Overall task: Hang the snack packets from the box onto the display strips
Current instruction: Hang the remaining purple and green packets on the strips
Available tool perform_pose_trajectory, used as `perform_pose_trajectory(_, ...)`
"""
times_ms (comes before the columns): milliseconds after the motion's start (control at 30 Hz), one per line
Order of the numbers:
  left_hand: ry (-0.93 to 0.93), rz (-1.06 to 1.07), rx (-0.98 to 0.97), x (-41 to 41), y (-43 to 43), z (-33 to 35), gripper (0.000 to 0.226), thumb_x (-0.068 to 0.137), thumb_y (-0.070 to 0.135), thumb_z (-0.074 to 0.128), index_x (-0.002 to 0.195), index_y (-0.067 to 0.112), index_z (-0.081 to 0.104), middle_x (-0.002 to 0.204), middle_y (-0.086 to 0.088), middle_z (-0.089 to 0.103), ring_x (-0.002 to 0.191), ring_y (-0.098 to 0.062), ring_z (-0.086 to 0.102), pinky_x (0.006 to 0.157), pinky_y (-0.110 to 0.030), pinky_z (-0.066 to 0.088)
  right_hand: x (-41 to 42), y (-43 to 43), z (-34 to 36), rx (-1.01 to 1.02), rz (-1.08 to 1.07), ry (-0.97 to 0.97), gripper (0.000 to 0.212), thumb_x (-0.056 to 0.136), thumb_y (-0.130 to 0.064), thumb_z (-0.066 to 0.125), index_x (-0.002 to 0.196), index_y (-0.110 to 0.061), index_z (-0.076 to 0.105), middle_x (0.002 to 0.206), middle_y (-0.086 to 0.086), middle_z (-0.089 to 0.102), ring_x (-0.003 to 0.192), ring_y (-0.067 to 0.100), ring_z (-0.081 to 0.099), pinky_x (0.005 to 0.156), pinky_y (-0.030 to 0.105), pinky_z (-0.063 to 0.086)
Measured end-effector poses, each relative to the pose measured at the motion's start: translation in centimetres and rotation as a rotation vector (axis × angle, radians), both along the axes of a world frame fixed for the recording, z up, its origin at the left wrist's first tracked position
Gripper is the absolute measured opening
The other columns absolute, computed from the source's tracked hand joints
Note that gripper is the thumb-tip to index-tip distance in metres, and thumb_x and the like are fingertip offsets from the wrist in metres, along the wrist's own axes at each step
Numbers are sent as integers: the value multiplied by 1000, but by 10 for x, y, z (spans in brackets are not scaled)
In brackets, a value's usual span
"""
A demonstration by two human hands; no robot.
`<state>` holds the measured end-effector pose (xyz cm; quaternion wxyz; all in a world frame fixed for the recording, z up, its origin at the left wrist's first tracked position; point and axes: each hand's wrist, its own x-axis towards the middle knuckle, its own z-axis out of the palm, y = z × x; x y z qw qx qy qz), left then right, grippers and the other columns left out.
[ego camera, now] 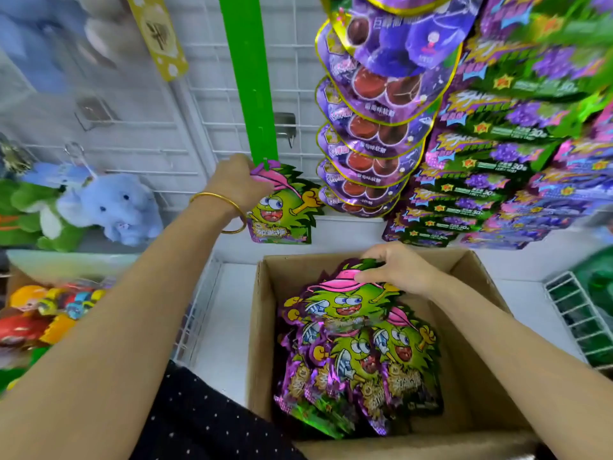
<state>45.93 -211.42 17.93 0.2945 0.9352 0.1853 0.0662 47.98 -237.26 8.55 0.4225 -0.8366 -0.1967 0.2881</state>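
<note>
Snack packets: glossy foil, die-cut with spiky edges, printed with a green cartoon face under a pink cap, purple borders. One hung packet [282, 207] at centre frame, its top at the lower end of a flat green display strip [247, 78], pinched at the top by the left hand [235, 184], which wears a thin gold bangle [220, 207]. Remainder stacked overlapping in an open brown cardboard box [262, 327], lower centre; the right hand [394, 270] curls over the upper edge of the top packet [345, 300] there. Box sits on a white shelf [229, 310]. Behind: white wire grid panel [212, 127]; rounded purple foil packets [374, 127] overlapping down the upper right; blue plush elephant [119, 207], left.
</note>
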Motion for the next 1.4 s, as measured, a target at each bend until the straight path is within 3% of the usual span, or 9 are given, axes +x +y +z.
perform_pose_trajectory(100,-210,115,-91,14,18,11,48,82,13,62,125,1,47,126,-17,53,107,-27,53,89,-23,42,-2,21,40,64,12,-235,10,79,-15,72,78,-19,63,73,-15,56,60,-11,54,65,14,38)
perform_pose_trajectory(233,-404,83,-330,29,25,21,44,85,8,59,127,1,44,119,-15,56,91,-16,51,64,-13,41,-6,56,70,61,-144,-694,29,82,-25,69,107,-10,69,106,3,70,100,18,63,89,33,46)
perform_pose_trajectory(400,-411,-11,-409,41,24,34,34,88,14,59,117,0,53,94,-7,56,84,-15,52,60,-11,40,-10,98,77,218,-204,-1129,21,83,-30,58,90,-18,73,86,-3,73,80,19,68,68,33,53)
perform_pose_trajectory(500,-366,-92,-376,42,26,35,24,88,17,60,102,-3,61,77,-8,57,71,-10,53,62,-20,39,-7,111,70,211,-245,-1114,20,83,-30,57,89,-18,71,81,-1,72,76,23,67,63,35,53)
perform_pose_trajectory(633,-338,-191,-321,35,23,39,10,91,11,54,82,8,58,59,3,48,42,8,46,46,-4,33,5,124,67,89,-370,-940,22,90,-34,57,99,-17,67,86,7,70,83,29,62,62,36,43)
perform_pose_trajectory(1033,-279,-228,-299,29,23,38,29,93,22,51,96,-5,62,89,-19,62,79,-18,51,77,-35,46,18,148,88,-66,-370,-1015,28,97,-34,43,89,-8,50,87,13,61,79,37,55,58,34,29)
perform_pose_trajectory(1133,-272,-225,-311,25,21,39,30,93,23,50,88,-5,61,81,-13,55,75,-17,47,71,-29,39,19,150,90,-118,-360,-1041,28,97,-35,41,95,-8,50,92,11,63,82,36,58,59,33,31)
perform_pose_trajectory(1267,-267,-191,-347,22,20,38,37,92,29,52,58,17,44,63,-5,39,60,-15,36,57,-27,29,20,151,85,-156,-328,-1032,28,98,-35,40,100,-8,48,91,14,64,83,37,59,58,34,32)
perform_pose_trajectory(1400,-277,-168,-350,20,22,37,43,91,32,54,55,19,34,56,1,27,51,-12,26,48,-23,22,21,152,80,-174,-293,-1006,29,98,-35,39,100,-7,46,93,15,64,84,37,60,59,35,32)
